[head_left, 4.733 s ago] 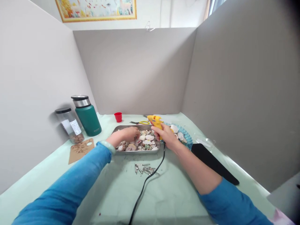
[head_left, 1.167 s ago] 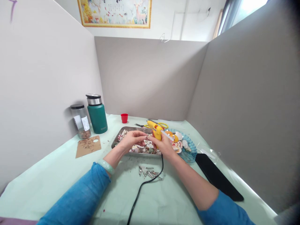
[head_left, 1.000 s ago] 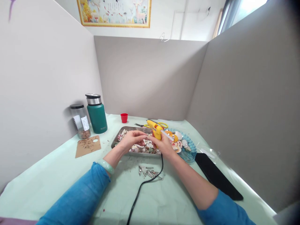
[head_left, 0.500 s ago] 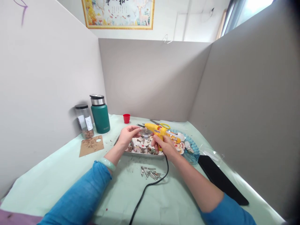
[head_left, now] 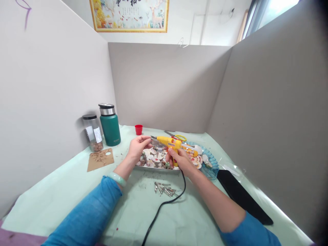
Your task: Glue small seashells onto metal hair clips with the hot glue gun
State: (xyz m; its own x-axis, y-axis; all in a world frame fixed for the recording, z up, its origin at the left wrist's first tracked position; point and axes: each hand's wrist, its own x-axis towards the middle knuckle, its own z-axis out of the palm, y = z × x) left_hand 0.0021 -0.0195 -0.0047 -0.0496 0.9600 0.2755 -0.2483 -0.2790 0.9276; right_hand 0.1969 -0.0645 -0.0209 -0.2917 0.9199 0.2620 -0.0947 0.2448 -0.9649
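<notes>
My right hand (head_left: 179, 159) is wrapped round the handle of a yellow glue gun (head_left: 167, 141), whose nozzle points left. Close to that nozzle, my left hand (head_left: 139, 147) pinches with thumb and forefinger; anything between the fingertips is too small to make out. Both hands hover over a metal tray (head_left: 156, 169) full of seashells (head_left: 155, 158), partly hidden by them. Several silver metal clips (head_left: 166, 189) lie in a loose pile on the cloth in front of the tray. A black cord (head_left: 164, 203) runs from the gun's handle toward me.
Right of the tray sits a blue scalloped plate (head_left: 214, 167) with shells, beside a black flat object (head_left: 243, 196). Scissors (head_left: 180, 137) and a red cup (head_left: 138, 129) are behind. At left stand a green flask (head_left: 110, 128), a lidded jar (head_left: 92, 133) and a brown card (head_left: 100, 159).
The glue gun's nozzle has tipped slightly down and left. My left fingertips have shifted a little to the left, still pinched near the nozzle.
</notes>
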